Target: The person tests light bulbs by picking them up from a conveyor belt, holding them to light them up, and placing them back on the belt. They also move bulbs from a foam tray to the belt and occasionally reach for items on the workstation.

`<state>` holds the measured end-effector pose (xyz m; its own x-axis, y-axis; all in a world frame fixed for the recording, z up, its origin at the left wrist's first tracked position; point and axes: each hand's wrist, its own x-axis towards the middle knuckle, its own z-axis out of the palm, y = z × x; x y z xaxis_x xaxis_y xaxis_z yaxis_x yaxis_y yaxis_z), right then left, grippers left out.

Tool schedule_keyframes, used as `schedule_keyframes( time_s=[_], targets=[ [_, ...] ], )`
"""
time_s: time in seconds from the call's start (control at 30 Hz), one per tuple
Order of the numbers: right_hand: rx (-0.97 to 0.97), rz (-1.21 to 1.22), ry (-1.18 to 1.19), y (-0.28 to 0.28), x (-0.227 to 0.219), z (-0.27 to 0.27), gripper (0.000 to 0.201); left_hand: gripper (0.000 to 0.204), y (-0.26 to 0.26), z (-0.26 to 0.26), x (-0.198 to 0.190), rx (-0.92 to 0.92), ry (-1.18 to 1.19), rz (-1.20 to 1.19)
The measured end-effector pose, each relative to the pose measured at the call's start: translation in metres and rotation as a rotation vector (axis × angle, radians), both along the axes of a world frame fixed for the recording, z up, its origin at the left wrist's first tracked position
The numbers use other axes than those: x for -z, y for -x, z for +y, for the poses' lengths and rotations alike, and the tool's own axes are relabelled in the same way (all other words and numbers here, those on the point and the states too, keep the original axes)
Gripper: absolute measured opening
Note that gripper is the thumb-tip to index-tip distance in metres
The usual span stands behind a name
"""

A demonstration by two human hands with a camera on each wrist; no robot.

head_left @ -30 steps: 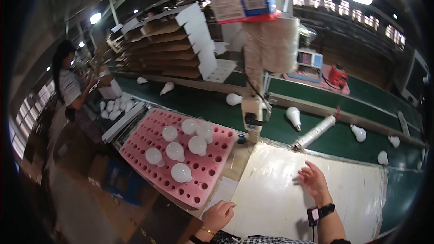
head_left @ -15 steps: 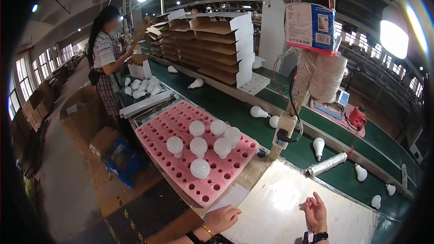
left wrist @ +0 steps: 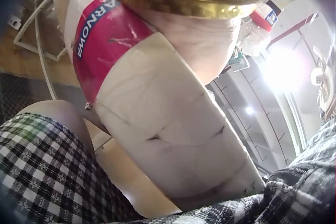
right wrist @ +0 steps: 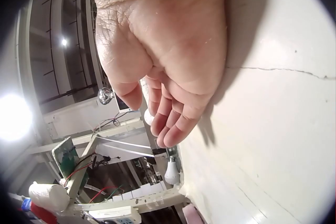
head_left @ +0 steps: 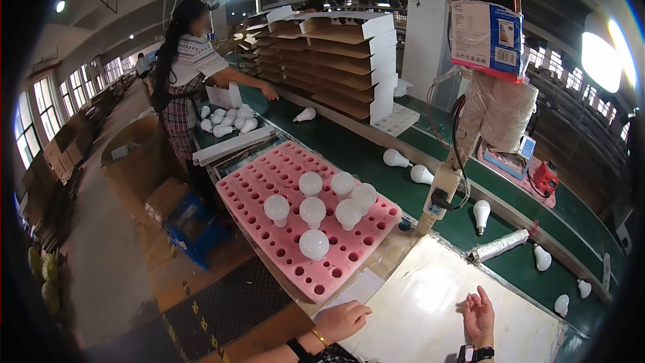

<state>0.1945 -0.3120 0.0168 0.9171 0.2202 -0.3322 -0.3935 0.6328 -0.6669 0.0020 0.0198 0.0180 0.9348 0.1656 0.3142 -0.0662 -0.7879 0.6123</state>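
Note:
My left hand (head_left: 342, 321) rests at the near left edge of the white work board (head_left: 410, 302), fingers loosely curled with nothing in them. In the left wrist view a gold bangle (left wrist: 184, 4) circles that wrist, and the fingers are hidden. On the right side of the board lies my right hand (head_left: 478, 316), its side against the surface. Its palm (right wrist: 173, 40) shows bare in the right wrist view, fingers relaxed and slightly bent. Left of the board, several white light bulbs (head_left: 314, 245) stand on a pink foam tray (head_left: 269, 181) full of holes.
Behind the board runs a green conveyor belt (head_left: 450, 218) with loose bulbs (head_left: 481, 216) on it. A post with a power socket (head_left: 440, 198) rises at the board's back corner, near a wrapped roller (head_left: 498, 247). Another person (head_left: 191, 60) stands at the far left beside more bulbs.
The head view has swung left and steadied, so the scene sits further right. The other person now stretches an arm over the belt. Both my hands stay nearly still.

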Motion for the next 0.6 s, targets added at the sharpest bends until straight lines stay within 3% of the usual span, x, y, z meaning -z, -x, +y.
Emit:
schedule_keyframes(
  time_s=[0.6],
  targets=[
    [0.001, -0.016, -0.045, -0.0027, 0.0083, -0.0051, 0.039, 0.012, -0.0022, -0.0010, -0.0042, 0.004, 0.020, -0.028]
  ],
)
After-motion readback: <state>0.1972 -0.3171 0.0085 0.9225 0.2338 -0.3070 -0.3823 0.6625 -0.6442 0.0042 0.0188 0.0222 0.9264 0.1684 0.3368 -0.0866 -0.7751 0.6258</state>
